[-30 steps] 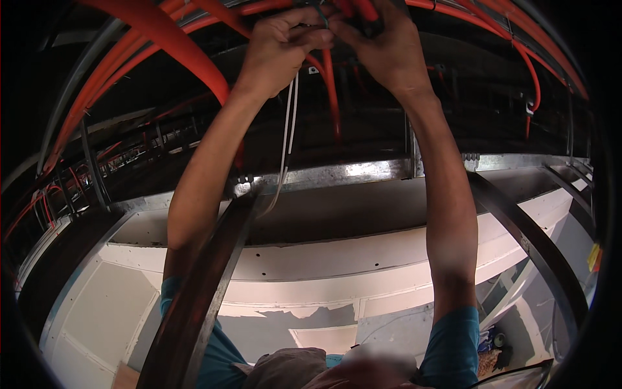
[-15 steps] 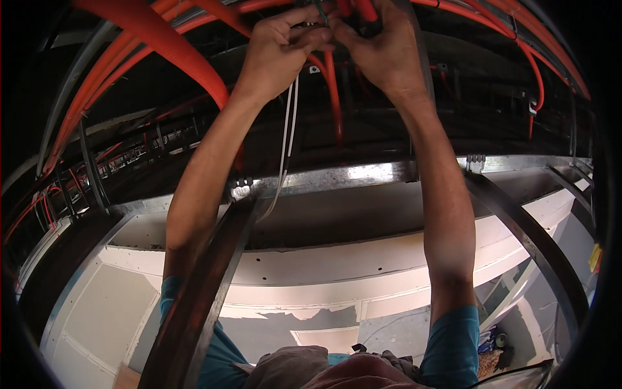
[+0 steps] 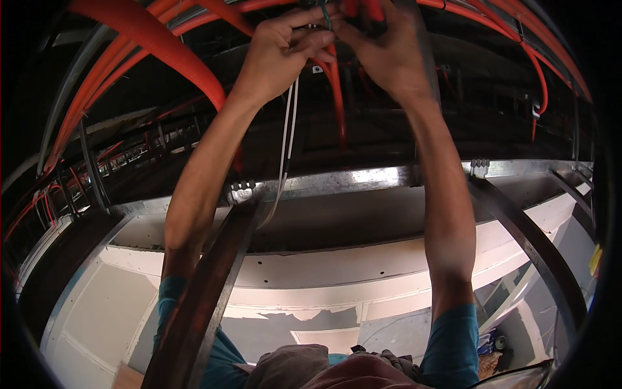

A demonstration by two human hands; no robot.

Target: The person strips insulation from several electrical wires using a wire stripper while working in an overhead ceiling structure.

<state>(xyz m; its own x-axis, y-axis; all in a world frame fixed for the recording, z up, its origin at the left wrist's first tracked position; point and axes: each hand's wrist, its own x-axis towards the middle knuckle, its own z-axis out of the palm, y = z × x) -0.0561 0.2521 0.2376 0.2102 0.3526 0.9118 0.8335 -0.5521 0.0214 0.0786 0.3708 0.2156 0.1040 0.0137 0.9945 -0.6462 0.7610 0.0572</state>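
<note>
Both arms reach up to the top edge of the view. My left hand (image 3: 278,55) pinches a thin green wire (image 3: 326,18) between thumb and fingers. Two white cables (image 3: 289,129) hang down below this hand, past the metal rail. My right hand (image 3: 389,58) is closed beside it, its thumb close to the green wire. Two red handle-like ends (image 3: 372,10) stick out among the right fingers, like part of a red-handled tool; its exact kind is hidden. The upper fingers are partly cut off by the top edge, and the right hand is slightly blurred.
Orange-red conduits (image 3: 155,55) run overhead at left, with more conduits (image 3: 525,52) at right. A galvanised metal rail (image 3: 356,178) crosses below my hands. Dark metal channels (image 3: 201,298) slope toward me on both sides. Below are pale wall panels (image 3: 324,266).
The right hand and the red ends have shifted slightly right and down. More of the green wire shows between the hands. The left hand stays almost in place.
</note>
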